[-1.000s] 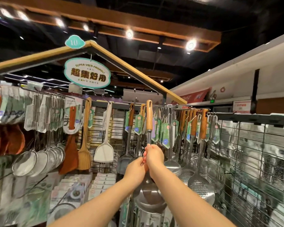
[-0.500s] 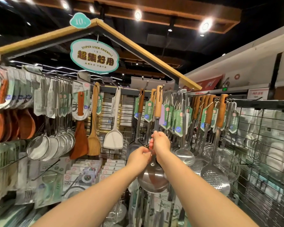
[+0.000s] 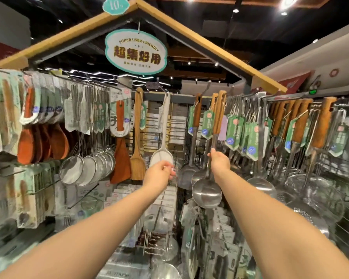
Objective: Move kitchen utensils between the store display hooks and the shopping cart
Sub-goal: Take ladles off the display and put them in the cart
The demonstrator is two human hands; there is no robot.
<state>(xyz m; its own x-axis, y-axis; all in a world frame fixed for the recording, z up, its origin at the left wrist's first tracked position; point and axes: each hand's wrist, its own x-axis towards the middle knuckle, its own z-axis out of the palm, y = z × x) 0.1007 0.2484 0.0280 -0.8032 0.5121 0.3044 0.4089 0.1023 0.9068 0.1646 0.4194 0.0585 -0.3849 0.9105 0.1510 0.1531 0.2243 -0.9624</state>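
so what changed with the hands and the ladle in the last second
The left hand let go of the ladle and moved off to the left, now holding nothing. The right hand still grips the ladle's steel shaft, wooden handle up. The white spatula and wooden spatula hang as before.

Two hands (image 3: 160, 174) (image 3: 220, 162), one held ladle (image 3: 207, 195), one oval sign (image 3: 136, 51), one pale wooden spatula (image 3: 137, 166), one white spatula (image 3: 161, 158).

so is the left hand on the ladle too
No, only the right hand grips the ladle by its shaft; the left hand is apart, off to its left.
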